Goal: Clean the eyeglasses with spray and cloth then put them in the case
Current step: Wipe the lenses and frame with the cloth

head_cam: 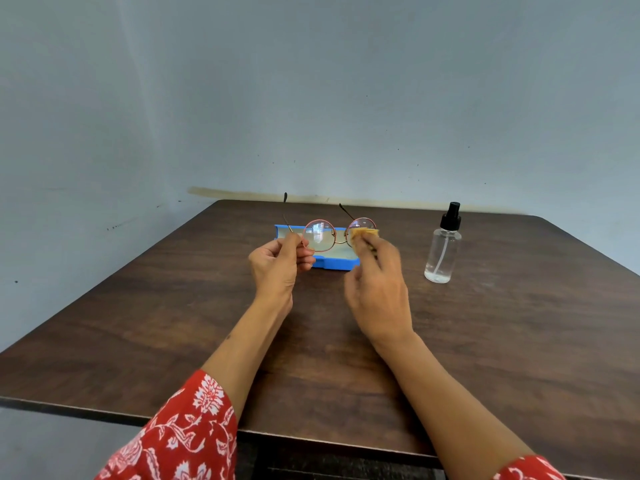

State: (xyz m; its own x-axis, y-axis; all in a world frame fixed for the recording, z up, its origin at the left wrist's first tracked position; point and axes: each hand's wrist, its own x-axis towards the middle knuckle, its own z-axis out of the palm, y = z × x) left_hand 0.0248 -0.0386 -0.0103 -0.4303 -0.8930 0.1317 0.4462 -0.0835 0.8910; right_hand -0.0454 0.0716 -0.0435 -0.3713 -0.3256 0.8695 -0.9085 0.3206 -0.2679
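Observation:
Round eyeglasses [320,235] with a thin pinkish metal frame are held up above the table, temples pointing away from me. My left hand [278,265] pinches the frame at the left lens's outer edge. My right hand [375,289] presses a small yellow cloth [365,233] against the right lens, covering its lower part. Behind and below the glasses lies the open blue case [334,263] with a pale lining, partly hidden by both hands. A clear spray bottle [443,249] with a black nozzle stands upright to the right, apart from my hands.
The dark wooden table [173,323] reaches to a pale blue wall at the back. Its front edge runs near my red patterned sleeves [187,431].

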